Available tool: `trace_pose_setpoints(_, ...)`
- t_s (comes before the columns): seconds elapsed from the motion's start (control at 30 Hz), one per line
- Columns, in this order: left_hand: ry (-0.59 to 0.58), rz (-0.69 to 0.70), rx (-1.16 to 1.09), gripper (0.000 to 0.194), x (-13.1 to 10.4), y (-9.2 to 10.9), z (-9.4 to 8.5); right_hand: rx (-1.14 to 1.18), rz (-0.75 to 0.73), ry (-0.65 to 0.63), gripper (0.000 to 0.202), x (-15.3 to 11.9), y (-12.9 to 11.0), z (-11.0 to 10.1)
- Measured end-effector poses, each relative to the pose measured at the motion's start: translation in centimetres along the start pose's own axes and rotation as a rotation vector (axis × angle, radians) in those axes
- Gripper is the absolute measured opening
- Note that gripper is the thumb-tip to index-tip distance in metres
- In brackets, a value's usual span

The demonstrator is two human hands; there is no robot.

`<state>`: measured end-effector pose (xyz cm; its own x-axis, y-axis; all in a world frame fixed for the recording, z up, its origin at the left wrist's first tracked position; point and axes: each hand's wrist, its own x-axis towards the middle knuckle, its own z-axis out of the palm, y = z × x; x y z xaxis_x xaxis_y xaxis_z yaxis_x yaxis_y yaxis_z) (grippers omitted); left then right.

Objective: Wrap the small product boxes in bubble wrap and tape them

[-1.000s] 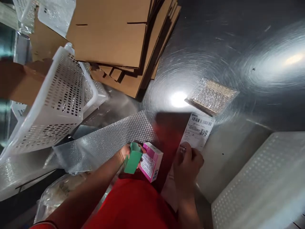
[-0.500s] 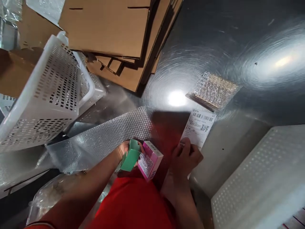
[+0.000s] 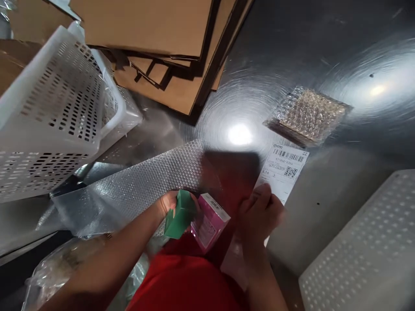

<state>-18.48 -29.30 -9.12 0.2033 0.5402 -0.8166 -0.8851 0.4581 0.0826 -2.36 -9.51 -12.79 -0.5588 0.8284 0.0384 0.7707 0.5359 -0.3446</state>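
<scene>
My left hand is closed around a green box and a pink box, held side by side in front of my red top. The pink one has a white end with small print. My right hand, slightly blurred, has its fingers curled together on the lower part of a white printed shipping label. Barcodes and a square code show on the label's upper part. Its upper end lies close to a flat packet in bubble wrap. My fingertips are partly hidden.
A strip of bubble wrap lies across the metal table at left. White perforated baskets stand beyond it, beside stacked flat cardboard. Another white perforated container is at right. Clear plastic sits at lower left.
The view has shifted, so the packet and label appear further right. Both boxes stay in my left hand, turned slightly. My right hand remains at the label, moving a little.
</scene>
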Motion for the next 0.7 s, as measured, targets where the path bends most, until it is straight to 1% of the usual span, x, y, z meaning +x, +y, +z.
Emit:
trace_pose_setpoints(0.07,-0.013,-0.016,0.018,0.025,0.2,0.2,0.1,-0.015,-0.031,-0.022,0.051,0.3,0.2,0.1)
trace_pose_setpoints(0.13,-0.072,-0.012,0.008,0.028,0.4,0.4,0.0,-0.031,-0.076,-0.024,0.053,0.4,0.3,0.1)
trace_pose_setpoints(0.2,-0.143,-0.012,-0.012,0.034,0.6,0.4,-0.2,-0.023,-0.075,-0.007,0.055,0.5,0.1,-0.2)
trace_pose_setpoints(0.27,-0.177,-0.025,-0.026,0.042,0.7,0.5,-0.3,0.013,-0.046,-0.018,0.055,0.6,-0.1,-0.9)
trace_pose_setpoints(0.3,-0.181,-0.032,-0.026,0.044,0.7,0.5,-0.4,0.036,-0.046,-0.044,0.055,0.7,-0.1,-1.4)
trace_pose_setpoints(0.37,-0.175,-0.049,-0.011,0.046,0.7,0.7,-0.4,0.073,-0.082,-0.122,0.052,0.9,0.2,-2.5)
trace_pose_setpoints(0.43,-0.169,-0.055,-0.006,0.047,0.7,0.8,-0.4,0.084,-0.125,-0.165,0.047,1.1,1.1,-3.4)
trace_pose_setpoints(0.47,-0.174,-0.059,-0.008,0.048,0.7,0.8,-0.4,0.081,-0.130,-0.160,0.045,1.2,1.7,-3.7)
trace_pose_setpoints(0.53,-0.206,-0.058,-0.019,0.050,0.7,0.7,-0.6,0.063,-0.126,-0.108,0.043,1.4,2.9,-3.8)
trace_pose_setpoints(0.63,-0.318,-0.028,-0.062,0.050,1.1,0.1,-1.3,0.030,-0.130,-0.014,0.038,1.4,4.1,-3.3)
trace_pose_setpoints(0.7,-0.408,-0.012,-0.094,0.049,1.4,-0.2,-1.9,0.042,-0.154,0.012,0.035,1.3,4.4,-2.7)
